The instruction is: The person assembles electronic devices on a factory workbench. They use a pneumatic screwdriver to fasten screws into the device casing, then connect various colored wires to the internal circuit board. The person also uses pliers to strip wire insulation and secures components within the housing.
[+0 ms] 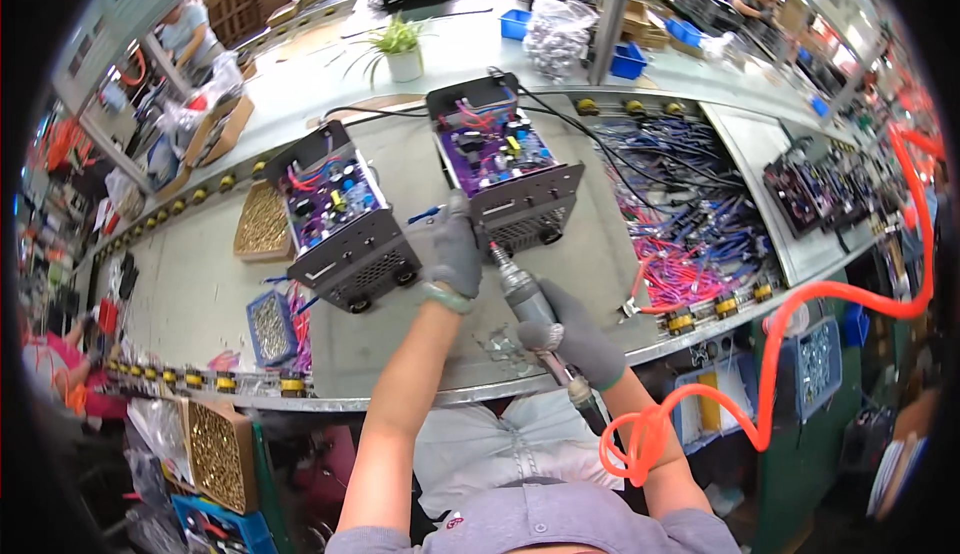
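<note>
My right hand [575, 329], in a grey glove, is wrapped round a grey air screwdriver [526, 299]. Its tip points up and left at the lower left corner of an open dark metal case [520, 194] that holds a circuit board. By that same corner is my gloved left hand [457, 254], its fingers drawn together; what they hold, if anything, is hidden. A short blue wire [425, 215] shows just left of those fingers. To the left stands a second open case [345, 229] of the same kind, tilted a little, with neither hand on it.
An orange coiled air hose [770, 394] hangs at my right. Bundled blue and pink wires [690, 214] lie right of the cases. A carton of brass-coloured parts [262, 222] and a blue bin of screws [271, 328] are at left. Behind stands a potted plant [403, 59].
</note>
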Motion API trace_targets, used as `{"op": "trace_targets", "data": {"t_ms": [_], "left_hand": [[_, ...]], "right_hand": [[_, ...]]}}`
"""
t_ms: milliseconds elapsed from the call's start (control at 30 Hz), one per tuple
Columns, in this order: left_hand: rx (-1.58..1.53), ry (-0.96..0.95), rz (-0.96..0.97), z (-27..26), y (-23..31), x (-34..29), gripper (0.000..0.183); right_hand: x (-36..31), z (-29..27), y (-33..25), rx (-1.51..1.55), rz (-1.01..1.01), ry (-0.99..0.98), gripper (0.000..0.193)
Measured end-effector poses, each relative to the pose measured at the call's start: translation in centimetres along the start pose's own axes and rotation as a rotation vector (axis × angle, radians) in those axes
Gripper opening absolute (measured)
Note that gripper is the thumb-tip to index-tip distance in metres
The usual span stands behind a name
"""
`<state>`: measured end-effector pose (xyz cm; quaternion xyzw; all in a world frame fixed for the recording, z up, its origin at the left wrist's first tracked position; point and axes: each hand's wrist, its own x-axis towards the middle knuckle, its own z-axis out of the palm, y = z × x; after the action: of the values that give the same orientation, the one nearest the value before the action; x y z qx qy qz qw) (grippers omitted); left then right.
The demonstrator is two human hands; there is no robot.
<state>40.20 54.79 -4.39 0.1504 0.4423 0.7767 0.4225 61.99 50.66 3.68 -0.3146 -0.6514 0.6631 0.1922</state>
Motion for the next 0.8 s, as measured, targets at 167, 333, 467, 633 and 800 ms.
{"op": "trace_targets", "data": {"t_ms": [167,333,467,633,800], "left_hand": [[-0.057,0.063,0.022,2.2,0.8,-1.4,0.028],[0.025,-0.007,0.037,1.1,0.7,-0.9,0.032],[0.029,0.009,-0.092,0.8,0.4,-2.0,0.034],[-0.081,-0.004,0.053,1.0,0.0,-0.8,0.038],[0.132,0.012,0.096,1.2,0.4,-1.7,0.043]], "right_hand": [[-0.3,1.2,0.2,0.298,0.118,-0.052,0.067],[-0.2,1.4,-0.3,0.340,0.146,-0.071,0.063],[1.9,2.4,-1.5,0.367,0.121,-0.039,0.075],[-1.7,1.4,-1.1,0.272,0.077,-0.095,0.087],[-3.6,-1.5,2.4,0.289,0.188,-0.074,0.073]]}}
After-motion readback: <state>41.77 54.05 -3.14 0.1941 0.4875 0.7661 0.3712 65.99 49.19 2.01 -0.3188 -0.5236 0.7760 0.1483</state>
